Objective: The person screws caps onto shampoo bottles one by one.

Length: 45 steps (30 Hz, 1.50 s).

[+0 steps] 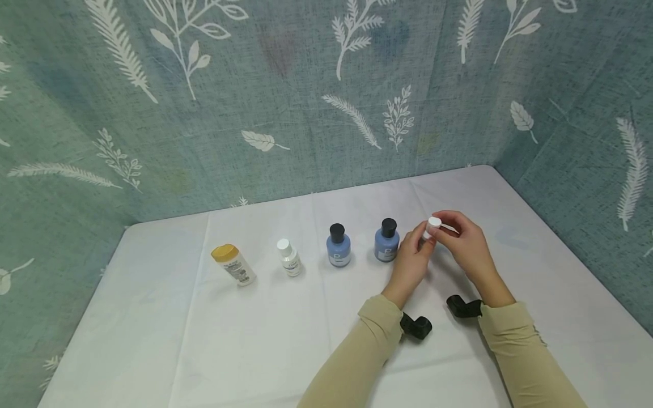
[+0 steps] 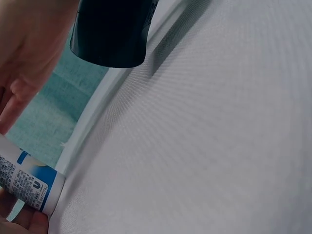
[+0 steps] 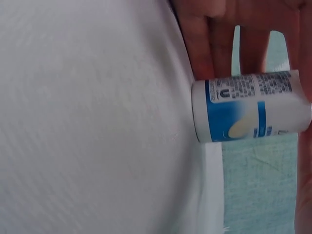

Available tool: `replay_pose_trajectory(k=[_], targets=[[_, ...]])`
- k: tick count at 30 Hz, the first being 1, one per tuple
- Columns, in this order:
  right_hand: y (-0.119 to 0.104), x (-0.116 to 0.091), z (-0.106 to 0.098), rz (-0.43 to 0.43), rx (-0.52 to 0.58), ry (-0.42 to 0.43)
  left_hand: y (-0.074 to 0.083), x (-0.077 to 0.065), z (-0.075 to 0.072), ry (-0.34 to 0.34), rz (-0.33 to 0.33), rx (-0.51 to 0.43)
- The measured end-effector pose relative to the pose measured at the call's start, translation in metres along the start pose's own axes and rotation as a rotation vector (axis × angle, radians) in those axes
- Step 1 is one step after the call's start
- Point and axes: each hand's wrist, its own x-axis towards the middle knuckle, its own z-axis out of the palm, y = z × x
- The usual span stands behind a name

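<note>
A small white bottle [image 3: 248, 106] with a blue label stands on the table's right part, its white cap [image 1: 434, 222] on top. My left hand [image 1: 412, 258] grips the bottle's body from the left. From the right, my right hand [image 1: 468, 243] pinches the cap between thumb and fingers. In the left wrist view the bottle's base is right at the white cloth, with fingertips [image 2: 38, 223] beside it. A blue bottle [image 1: 386, 245] with a black cap stands just left of my left hand. In the head view the hands hide most of the white bottle.
Left along the row are a second blue bottle [image 1: 339, 250], a small white bottle [image 1: 289, 260] and a white bottle with a yellow cap [image 1: 233, 265]. A white cloth covers the table [image 1: 265, 345]. Patterned green fabric [image 1: 285, 102] hangs behind and at the sides.
</note>
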Motion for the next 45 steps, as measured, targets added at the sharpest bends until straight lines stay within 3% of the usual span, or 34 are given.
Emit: replay_pose_trajectory(k=[11, 19, 26, 34, 41, 45], targets=[[0.0022, 0.0013, 0.0009, -0.025, -0.091, -0.017, -0.0020, -0.0001, -0.0012, 0.001, 0.001, -0.021], [0.0026, -0.0008, -0.0059, 0.024, -0.044, -0.066, -0.0018, -0.0001, -0.0010, -0.007, -0.006, -0.048], [0.0065, 0.0000, -0.0031, 0.012, -0.015, -0.017, -0.0006, 0.0003, -0.0010, -0.003, 0.022, -0.032], [0.0079, 0.0006, 0.0039, -0.019, -0.079, 0.052, 0.0008, 0.0001, -0.0015, -0.005, -0.011, -0.018], [0.0045, -0.0003, -0.0025, -0.011, -0.069, -0.039, -0.0001, -0.0001, -0.0015, -0.010, -0.011, -0.010], [0.0059, 0.0000, -0.0040, -0.011, -0.057, -0.043, -0.0007, -0.0001, -0.0016, -0.005, 0.006, -0.025]])
